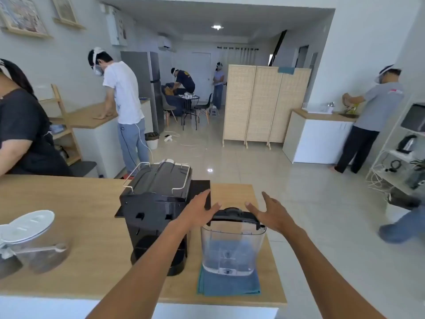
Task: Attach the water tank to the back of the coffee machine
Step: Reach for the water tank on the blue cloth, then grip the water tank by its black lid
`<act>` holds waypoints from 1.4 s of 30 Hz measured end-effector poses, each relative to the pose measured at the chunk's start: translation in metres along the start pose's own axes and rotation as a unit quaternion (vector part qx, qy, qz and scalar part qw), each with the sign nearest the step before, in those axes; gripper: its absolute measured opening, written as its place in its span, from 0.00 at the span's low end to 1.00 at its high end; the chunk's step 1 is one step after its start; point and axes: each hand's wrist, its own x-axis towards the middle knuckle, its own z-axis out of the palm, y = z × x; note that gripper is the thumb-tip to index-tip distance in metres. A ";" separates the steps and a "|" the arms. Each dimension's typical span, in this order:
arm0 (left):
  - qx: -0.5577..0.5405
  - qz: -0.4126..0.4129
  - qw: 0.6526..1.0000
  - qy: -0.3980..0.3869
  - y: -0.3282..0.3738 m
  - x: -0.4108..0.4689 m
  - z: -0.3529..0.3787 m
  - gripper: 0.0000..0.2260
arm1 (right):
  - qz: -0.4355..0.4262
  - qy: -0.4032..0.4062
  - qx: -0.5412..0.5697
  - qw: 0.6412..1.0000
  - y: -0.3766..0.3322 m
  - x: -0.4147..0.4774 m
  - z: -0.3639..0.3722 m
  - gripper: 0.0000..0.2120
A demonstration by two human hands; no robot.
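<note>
The job has barely begun. The water tank (233, 246), clear-walled with a black lid, stands upright on a folded blue cloth (227, 285) near the right end of the tabletop (92, 238), just beside the coffee machine (158, 210) and not yet joined to it. The machine's back faces the person, its slots and lower socket plain to see and with nothing seated in them.

Both arms reach forward over the tabletop. The left hand (197, 209) and the right hand (272, 212) flank the tank's lid, one on each side, fingers spread and extended. The thumbs come close to the lid's edge, perhaps brushing it, but neither hand has closed around anything; I judge the grasp is still to come.

So nothing is done that counts: the tank must be gripped, lifted off the cloth, carried across to the left, lined up with the machine's rear and lowered until it sits in place. On the far left a lidded jar (30, 242) with a spoon sits well apart, no part of this. Other people work elsewhere in the room.
</note>
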 end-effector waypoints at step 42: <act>-0.247 -0.029 0.941 0.231 -0.033 0.003 0.060 0.23 | -0.087 0.120 0.318 0.936 0.007 -0.019 0.045 0.21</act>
